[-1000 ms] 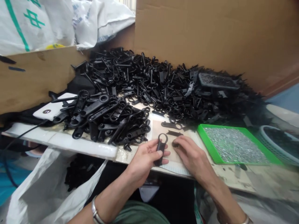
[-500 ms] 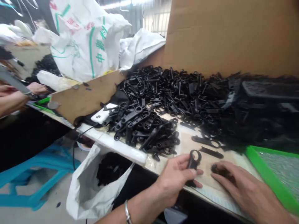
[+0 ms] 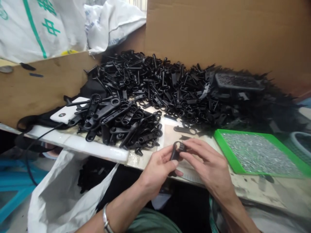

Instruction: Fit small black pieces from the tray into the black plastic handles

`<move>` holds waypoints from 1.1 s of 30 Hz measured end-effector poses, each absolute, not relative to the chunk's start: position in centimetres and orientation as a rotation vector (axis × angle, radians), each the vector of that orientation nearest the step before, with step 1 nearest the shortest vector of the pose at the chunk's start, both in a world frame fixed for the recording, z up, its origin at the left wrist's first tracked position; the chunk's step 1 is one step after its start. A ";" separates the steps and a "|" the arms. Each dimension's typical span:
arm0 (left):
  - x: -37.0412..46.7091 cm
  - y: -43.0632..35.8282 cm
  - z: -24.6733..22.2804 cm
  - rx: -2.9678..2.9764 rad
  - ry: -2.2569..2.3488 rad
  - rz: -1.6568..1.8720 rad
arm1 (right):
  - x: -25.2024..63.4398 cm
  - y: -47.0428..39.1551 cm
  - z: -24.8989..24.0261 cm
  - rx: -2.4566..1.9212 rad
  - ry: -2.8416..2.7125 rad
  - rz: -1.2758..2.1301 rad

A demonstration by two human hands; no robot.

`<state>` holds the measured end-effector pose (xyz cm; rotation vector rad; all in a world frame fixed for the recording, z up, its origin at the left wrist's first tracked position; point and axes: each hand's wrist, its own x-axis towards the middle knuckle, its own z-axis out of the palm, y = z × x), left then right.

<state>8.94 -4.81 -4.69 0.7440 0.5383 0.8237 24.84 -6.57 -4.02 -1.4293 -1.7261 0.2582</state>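
Near the table's front edge, my left hand (image 3: 157, 170) grips a black plastic part (image 3: 174, 157) with a ring at its upper end. My right hand (image 3: 209, 160) is closed on a small black piece (image 3: 181, 147), which it holds against the ring. Fingers hide part of both pieces. Just behind the hands lies a flat black part (image 3: 185, 130) with a round hole. To the left is a heap of long black parts (image 3: 131, 124) on the table.
A larger pile of black parts (image 3: 170, 81) spreads before the cardboard (image 3: 218, 35), with a dark tray (image 3: 238, 81) on it. A green tray (image 3: 224, 152) of small metal pieces stands right. A white device (image 3: 65, 111) lies left; an open white sack (image 3: 53, 191) stands below.
My right hand has come over to my left hand, bringing the small black piece to the ring. The view has turned right, showing more of the green tray.
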 end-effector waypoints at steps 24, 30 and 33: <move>7.9 -5.8 -4.6 1.227 0.784 0.802 | 25.0 -7.9 -3.8 -1.371 -1.784 0.332; 7.4 -6.5 -4.0 1.408 0.788 0.696 | 26.6 -8.4 -5.7 -1.492 -1.785 0.613; 7.4 -6.4 -4.5 1.586 0.862 0.756 | 27.4 -8.2 -8.7 -1.504 -1.697 0.502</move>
